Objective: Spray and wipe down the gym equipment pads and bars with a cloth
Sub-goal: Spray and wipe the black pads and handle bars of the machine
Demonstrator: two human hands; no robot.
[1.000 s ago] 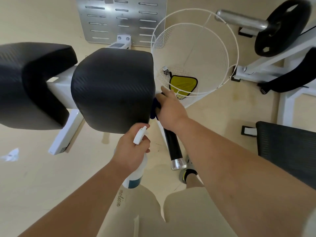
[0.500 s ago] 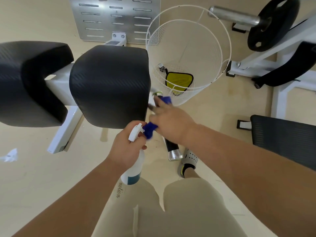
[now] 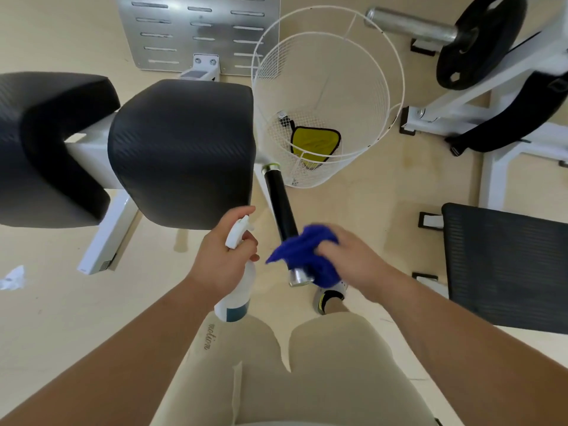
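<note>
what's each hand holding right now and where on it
The left hand grips the spray bottle by its neck, below the white trigger head. The right hand holds the blue cloth bunched around the lower end of the black bar.

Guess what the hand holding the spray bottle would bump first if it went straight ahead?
Probably the black pad: the left hand, gripping the spray bottle, points at its near edge, though depth is unclear.
</note>
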